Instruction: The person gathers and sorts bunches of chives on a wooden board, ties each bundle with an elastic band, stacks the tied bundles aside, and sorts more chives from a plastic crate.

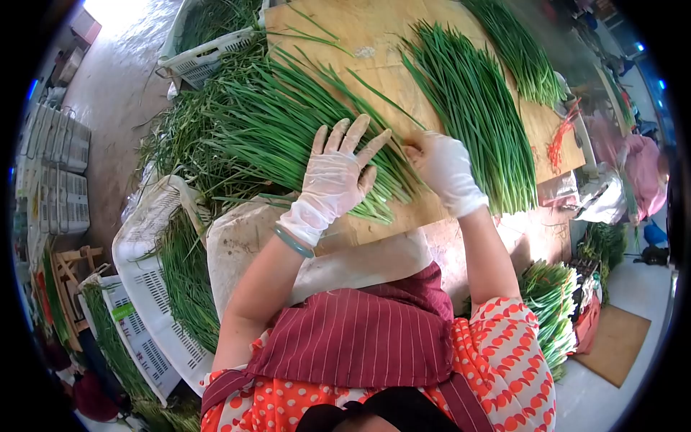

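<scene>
A loose pile of garlic chives (277, 122) spreads across the left of the wooden board (385, 65), pale stem ends toward me. My left hand (335, 173), in a thin white glove, lies over these chives with its fingers spread. In a matching glove, my right hand (445, 169) is closed beside the stems. A single chive leaf (385, 95) runs down to its fingers, which seem to pinch it; the fingertips are partly hidden. Just right of that hand lies a neat, thick bunch of garlic chives (479, 119).
Another chive bunch (522, 54) sits at the board's far right, near red ties (560, 142). White plastic crates (209, 61) with greens stand at the left. Loose grassy leaves (176, 137) hang over the board's left edge. More bundled chives (551, 309) are on the floor at right.
</scene>
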Available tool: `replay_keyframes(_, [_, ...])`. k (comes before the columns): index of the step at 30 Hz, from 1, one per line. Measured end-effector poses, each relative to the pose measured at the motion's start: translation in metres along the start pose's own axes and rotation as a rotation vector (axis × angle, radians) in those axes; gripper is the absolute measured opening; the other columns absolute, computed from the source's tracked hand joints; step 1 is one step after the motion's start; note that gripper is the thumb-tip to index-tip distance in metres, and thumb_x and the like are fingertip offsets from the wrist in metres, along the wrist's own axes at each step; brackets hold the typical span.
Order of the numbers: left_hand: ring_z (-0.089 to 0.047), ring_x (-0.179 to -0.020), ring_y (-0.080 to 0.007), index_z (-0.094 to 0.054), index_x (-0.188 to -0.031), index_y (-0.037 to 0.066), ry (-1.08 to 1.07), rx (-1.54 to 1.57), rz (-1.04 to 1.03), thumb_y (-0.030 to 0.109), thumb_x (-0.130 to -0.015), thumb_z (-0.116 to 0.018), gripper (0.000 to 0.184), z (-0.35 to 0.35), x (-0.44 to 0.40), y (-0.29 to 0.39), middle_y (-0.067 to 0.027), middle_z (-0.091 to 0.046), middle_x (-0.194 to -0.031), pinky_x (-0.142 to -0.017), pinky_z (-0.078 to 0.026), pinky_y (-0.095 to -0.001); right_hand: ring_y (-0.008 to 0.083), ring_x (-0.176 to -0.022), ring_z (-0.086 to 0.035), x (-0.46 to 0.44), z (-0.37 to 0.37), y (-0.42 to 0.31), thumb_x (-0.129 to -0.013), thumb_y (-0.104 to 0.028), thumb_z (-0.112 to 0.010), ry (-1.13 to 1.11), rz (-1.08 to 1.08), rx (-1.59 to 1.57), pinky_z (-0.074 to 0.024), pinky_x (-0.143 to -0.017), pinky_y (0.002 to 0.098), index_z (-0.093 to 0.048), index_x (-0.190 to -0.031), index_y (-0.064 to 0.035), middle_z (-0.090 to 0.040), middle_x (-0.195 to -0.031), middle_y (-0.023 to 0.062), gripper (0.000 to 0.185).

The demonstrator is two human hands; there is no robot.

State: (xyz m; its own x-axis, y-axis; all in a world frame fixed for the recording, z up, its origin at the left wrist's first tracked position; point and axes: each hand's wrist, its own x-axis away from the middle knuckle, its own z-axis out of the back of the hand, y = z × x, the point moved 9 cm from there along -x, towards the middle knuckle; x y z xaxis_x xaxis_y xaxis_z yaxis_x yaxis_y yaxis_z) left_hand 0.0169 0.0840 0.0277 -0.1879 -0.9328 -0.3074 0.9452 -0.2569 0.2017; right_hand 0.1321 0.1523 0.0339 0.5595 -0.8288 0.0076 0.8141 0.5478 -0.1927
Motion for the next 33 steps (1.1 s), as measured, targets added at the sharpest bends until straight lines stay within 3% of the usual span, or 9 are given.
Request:
replay_keyframes(2, [-0.031,-0.127,-0.0333,-0.037,-0.137,0.025,0.070,0.004,0.002,0.026,-0.078,-0.056,0.063,0.006,0.001,-0.001,-0.0118,-0.029,-0.143,-0.105,-0.024,-0.0494,0.0320,-0.075,-0.063,0.010,0.030,0.004,-0.081,-0.028,-0.061,0.248,-0.089,-0.128,-0.0490,-0.069,0.0400,-0.065,-0.099,-0.0093,-0.065,-0.083,0.0128,0.026])
replay_keyframes(5, [-0.031,-0.127,-0.0331,-0.036,-0.137,0.025,0.094,0.043,-0.001,0.026,-0.077,-0.057,0.063,0.008,0.003,0.006,-0.0119,-0.029,-0.143,-0.104,-0.025,-0.0491,0.0331,-0.078,-0.062,0.025,0.011,0.003,-0.082,-0.032,-0.059,-0.171,-0.169,0.116,-0.0483,-0.069,0.0409,-0.066,-0.097,-0.0089,-0.064,-0.083,0.0148,0.028])
replay_keyframes(9, [-0.030,-0.129,-0.0327,-0.035,-0.137,0.027,0.070,0.028,0.002,0.029,-0.081,-0.051,0.058,0.003,0.003,-0.003,-0.0105,-0.027,-0.145,-0.105,-0.022,-0.0518,0.0381,-0.081,-0.059,0.026,0.010,-0.036,-0.078,-0.046,-0.060,0.047,0.036,-0.056,-0.0470,-0.073,0.0423,-0.058,-0.109,0.0029,-0.060,-0.087,0.0220,0.058])
replay_keyframes(10, [-0.030,-0.129,-0.0331,-0.036,-0.137,0.024,0.064,0.020,0.006,0.026,-0.082,-0.050,0.057,0.004,0.003,-0.003,-0.0113,-0.027,-0.144,-0.106,-0.021,-0.0510,0.0396,-0.090,-0.056,0.026,-0.004,-0.042,-0.069,-0.054,-0.066,-0.018,0.018,-0.074,-0.0453,-0.078,0.0424,-0.045,-0.123,0.0075,-0.056,-0.100,0.0250,0.085])
replay_keyframes(14, [-0.029,-0.129,-0.0324,-0.036,-0.137,0.017,0.164,0.123,0.058,0.011,-0.078,-0.051,0.062,0.010,0.004,-0.012,-0.0127,-0.031,-0.141,-0.108,-0.022,-0.0463,0.0409,-0.100,-0.050,0.029,-0.017,-0.091,-0.056,-0.045,-0.078,0.046,0.106,0.060,-0.0420,-0.085,0.0432,-0.025,-0.134,0.0082,-0.048,-0.114,0.0265,0.108])
replay_keyframes(18, [-0.029,-0.129,-0.0335,-0.036,-0.137,0.014,0.228,0.279,0.091,0.006,-0.076,-0.050,0.063,0.018,0.009,-0.022,-0.0136,-0.033,-0.140,-0.108,-0.022,-0.0457,0.0387,-0.094,-0.054,0.017,-0.030,-0.086,-0.056,-0.028,-0.078,0.116,0.031,-0.085,-0.0456,-0.078,0.0433,-0.021,-0.137,0.0070,-0.052,-0.104,0.0263,0.105])
replay_keyframes(23, [-0.035,-0.126,-0.0340,-0.038,-0.135,0.009,0.419,0.618,0.119,0.008,-0.082,-0.049,0.055,0.038,0.011,-0.047,-0.0141,-0.038,-0.137,-0.106,-0.028,-0.0414,0.0362,-0.076,-0.062,0.015,-0.017,-0.081,-0.062,-0.030,-0.076,-0.050,-0.049,-0.162,-0.0496,-0.064,0.0425,-0.020,-0.138,0.0050,-0.059,-0.094,0.0233,0.101])
replay_keyframes(27, [-0.039,-0.122,-0.0311,-0.046,-0.128,0.009,0.599,0.436,0.256,0.006,-0.080,-0.053,0.049,0.080,-0.002,-0.114,-0.0168,-0.043,-0.132,-0.104,-0.032,-0.0395,0.0351,-0.077,-0.062,0.010,-0.024,-0.076,-0.065,-0.035,-0.074,-0.123,-0.097,-0.067,-0.0500,-0.067,0.0415,-0.024,-0.137,0.0041,-0.060,-0.094,0.0217,0.096])
replay_keyframes(33, [-0.039,-0.123,-0.0298,-0.047,-0.129,0.014,0.493,0.290,0.554,0.024,-0.080,-0.064,0.053,0.065,-0.074,-0.247,-0.0130,-0.044,-0.132,-0.102,-0.034,-0.0391,0.0350,-0.071,-0.062,0.011,-0.013,-0.085,-0.067,-0.034,-0.072,-0.064,-0.112,-0.118,-0.0494,-0.062,0.0424,-0.029,-0.136,-0.0007,-0.060,-0.085,0.0210,0.088])
